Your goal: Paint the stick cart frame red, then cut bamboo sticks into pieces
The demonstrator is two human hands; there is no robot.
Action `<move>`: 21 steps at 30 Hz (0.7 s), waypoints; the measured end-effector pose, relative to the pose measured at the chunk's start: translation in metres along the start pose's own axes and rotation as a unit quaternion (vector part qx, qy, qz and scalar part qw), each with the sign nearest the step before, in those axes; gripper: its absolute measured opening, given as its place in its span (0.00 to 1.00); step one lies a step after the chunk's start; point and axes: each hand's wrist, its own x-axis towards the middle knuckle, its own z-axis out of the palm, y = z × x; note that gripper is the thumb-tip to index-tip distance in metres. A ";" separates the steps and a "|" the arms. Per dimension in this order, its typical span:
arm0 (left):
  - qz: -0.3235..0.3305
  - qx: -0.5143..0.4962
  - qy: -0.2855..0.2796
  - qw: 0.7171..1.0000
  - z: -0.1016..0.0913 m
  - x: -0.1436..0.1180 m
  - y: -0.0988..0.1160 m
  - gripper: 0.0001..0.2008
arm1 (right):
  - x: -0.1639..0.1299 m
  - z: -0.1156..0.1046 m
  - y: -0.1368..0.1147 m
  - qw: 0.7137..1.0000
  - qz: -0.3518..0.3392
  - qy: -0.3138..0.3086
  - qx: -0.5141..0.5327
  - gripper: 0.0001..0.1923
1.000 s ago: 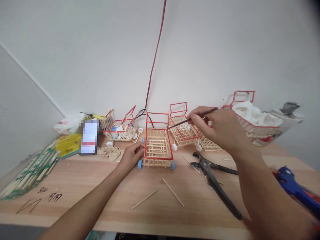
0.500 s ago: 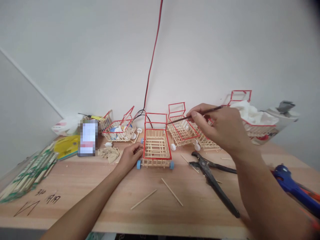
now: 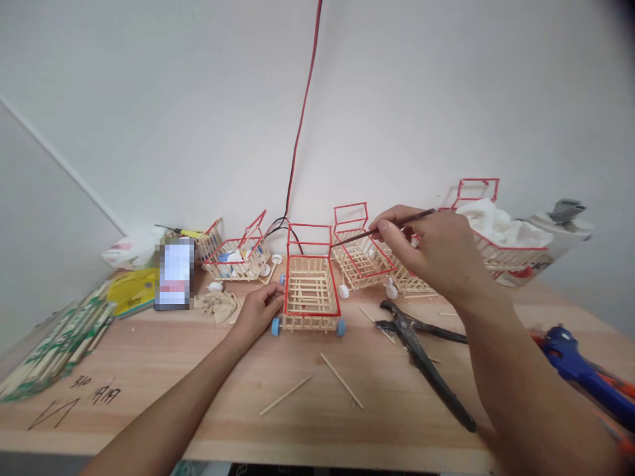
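Note:
A small cart made of wooden sticks (image 3: pixel 311 285) stands upright on the table, with a red-painted rim and handle and blue wheels. My left hand (image 3: pixel 258 308) is closed at its left side, some fingertips hidden behind the slats. Pinched in my right hand (image 3: pixel 429 248) is a thin paintbrush (image 3: pixel 354 238). The brush tip meets the right post of the cart's handle. Behind the brush is a second stick cart (image 3: pixel 364 261) with white wheels and a red rim.
Loose sticks (image 3: pixel 342 380) lie in front of the cart. Black pliers (image 3: pixel 421 363) and a blue tool (image 3: pixel 570 357) are at right. More carts (image 3: pixel 238 264) line the wall. A phone (image 3: pixel 174 274), a yellow packet (image 3: pixel 131 291) and bundled sticks (image 3: pixel 59 344) lie left.
My right hand and the rear end of the paintbrush have shifted slightly left. The brush tip stays at the handle's post, and the cart and my left hand have not moved.

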 end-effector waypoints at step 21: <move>0.010 0.006 0.004 1.000 0.000 0.001 -0.001 0.09 | -0.008 -0.021 -0.005 0.988 0.044 0.000 0.151 0.15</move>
